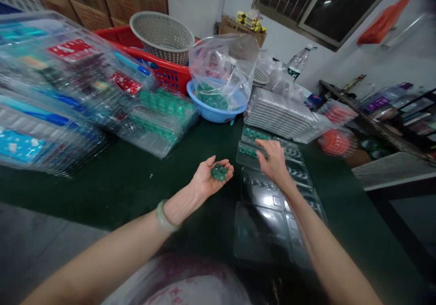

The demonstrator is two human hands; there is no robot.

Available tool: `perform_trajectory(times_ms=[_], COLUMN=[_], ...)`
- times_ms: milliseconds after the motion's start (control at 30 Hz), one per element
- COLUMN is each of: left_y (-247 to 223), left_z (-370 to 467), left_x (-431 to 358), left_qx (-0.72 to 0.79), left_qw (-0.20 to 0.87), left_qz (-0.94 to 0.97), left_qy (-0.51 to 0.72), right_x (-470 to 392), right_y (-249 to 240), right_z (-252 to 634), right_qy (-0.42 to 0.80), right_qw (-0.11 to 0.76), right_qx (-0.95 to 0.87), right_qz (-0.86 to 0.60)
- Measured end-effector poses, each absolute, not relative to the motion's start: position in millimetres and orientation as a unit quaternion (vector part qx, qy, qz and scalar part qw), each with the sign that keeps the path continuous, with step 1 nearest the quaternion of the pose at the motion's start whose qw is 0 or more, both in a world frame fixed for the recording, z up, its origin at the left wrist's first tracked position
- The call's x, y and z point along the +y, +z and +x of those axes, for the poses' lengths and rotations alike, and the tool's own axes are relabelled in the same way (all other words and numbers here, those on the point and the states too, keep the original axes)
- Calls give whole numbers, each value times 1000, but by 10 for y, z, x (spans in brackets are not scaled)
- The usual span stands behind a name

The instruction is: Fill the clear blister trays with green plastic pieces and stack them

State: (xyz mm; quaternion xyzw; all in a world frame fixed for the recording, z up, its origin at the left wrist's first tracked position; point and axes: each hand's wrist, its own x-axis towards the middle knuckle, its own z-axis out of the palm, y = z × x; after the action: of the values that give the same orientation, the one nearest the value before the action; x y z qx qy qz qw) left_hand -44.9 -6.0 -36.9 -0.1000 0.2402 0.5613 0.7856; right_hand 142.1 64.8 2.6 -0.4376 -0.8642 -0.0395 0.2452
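Note:
My left hand [209,178] lies palm up over the dark green table [136,178], cupping several small green pieces [219,171]. My right hand [272,159] reaches forward, fingertips down on a clear plastic blister tray [296,171] whose far pockets hold green pieces. More clear trays [262,191] lie in a row toward me, their pockets looking bare. Whether the right fingers pinch a piece is hidden. A pale bangle sits on my left wrist.
A blue bowl [214,110] with a clear bag [223,69] of green pieces stands behind. Stacks of filled blister packs [68,91] crowd the left; a stack of clear trays [279,114] sits right. Red crate [163,71], grey basket [161,35], shelves far right.

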Motion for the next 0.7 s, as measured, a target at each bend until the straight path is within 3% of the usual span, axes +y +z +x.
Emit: perform_trajectory(times_ms=[67,167,333,433,700], left_y=[-360,-327,-309,-343,-320], left_z=[-452,-457,-449,-426,-391], left_x=[-65,-93,-118,-113,-179], left_qx=[246,262,276,277,335], left_qw=[773,773,774,768,710], left_qz=[-106,-92,-63,-32,158], left_qy=[576,570,566,577,599], right_x=[287,-108,-162,-67,99], right_y=[119,128,-39,-99,-95], right_z=[1218,959,832,885,1046], right_qy=[3,26,41,108,448], right_qw=[263,205,187,235,388], right_qx=[-888,-924,-923,-892,-680], right_qz=[-377,-322,-333,-370,-431])
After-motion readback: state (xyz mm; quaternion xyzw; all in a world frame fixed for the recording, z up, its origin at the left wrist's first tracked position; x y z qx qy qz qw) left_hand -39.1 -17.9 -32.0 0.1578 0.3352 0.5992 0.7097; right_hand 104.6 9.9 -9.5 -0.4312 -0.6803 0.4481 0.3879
